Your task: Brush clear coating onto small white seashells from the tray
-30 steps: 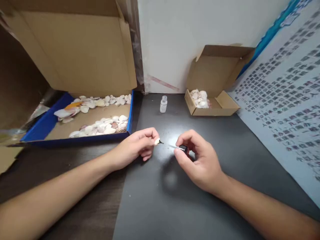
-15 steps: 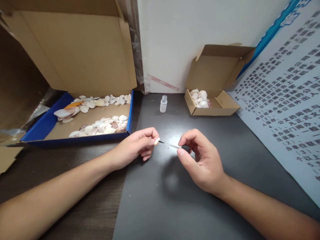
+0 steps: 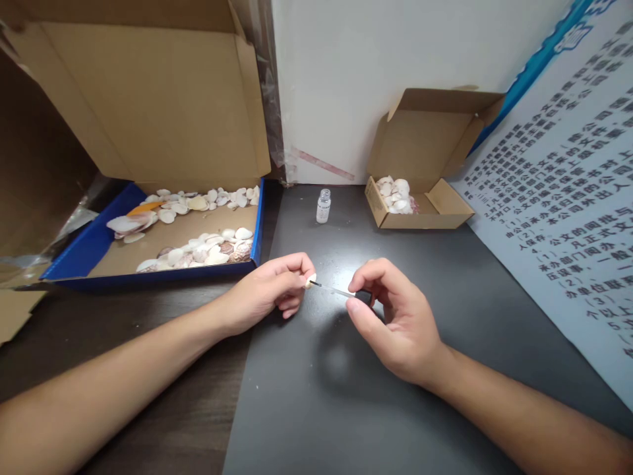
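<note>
Between the thumb and fingers of my left hand (image 3: 281, 284) is a small white seashell (image 3: 310, 281). My right hand (image 3: 395, 316) pinches the black cap of a thin applicator brush (image 3: 336, 290), whose clear stem points left. The brush's dark tip meets the shell's face. Behind both hands, a small clear glass bottle (image 3: 323, 208) with a white label stands uncapped on the dark grey mat (image 3: 297, 409).
At the left, an open blue-sided cardboard box (image 3: 256, 231) holds several seashells in two rows. An open small brown box (image 3: 425, 220) with white shells stands at the back right. A white panel (image 3: 395, 53) rises behind; a printed sheet (image 3: 568, 198) leans at the right.
My right hand has shifted slightly left, carrying the brush tip further onto the shell. My left hand stays nearly still, with the shell tilted a little differently.
</note>
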The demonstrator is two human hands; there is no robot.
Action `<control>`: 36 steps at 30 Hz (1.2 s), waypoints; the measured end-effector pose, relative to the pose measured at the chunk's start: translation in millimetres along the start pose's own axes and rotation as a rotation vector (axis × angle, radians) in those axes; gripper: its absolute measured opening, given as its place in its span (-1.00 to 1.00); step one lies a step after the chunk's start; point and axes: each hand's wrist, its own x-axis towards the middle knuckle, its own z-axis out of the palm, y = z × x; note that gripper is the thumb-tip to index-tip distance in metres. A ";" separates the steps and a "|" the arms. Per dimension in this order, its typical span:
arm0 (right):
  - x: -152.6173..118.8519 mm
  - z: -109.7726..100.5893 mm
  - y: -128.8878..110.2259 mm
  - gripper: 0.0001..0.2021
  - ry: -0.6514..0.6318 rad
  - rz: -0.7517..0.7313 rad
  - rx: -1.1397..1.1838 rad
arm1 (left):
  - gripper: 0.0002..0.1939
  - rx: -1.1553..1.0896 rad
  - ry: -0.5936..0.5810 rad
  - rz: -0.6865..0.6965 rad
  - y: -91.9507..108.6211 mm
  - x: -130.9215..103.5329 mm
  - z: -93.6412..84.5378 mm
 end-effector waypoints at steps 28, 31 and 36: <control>2.8 0.0 -3.6 -0.88 0.032 0.022 -0.065 | -0.87 0.001 0.014 0.000 -1.0 0.1 0.9; 2.2 0.1 -3.1 -0.87 0.025 0.017 -0.057 | -0.86 0.000 0.016 0.002 -1.4 0.0 1.0; 2.3 0.3 -2.5 -0.87 0.025 0.002 -0.042 | -0.85 0.010 0.014 -0.001 -1.5 -0.5 0.9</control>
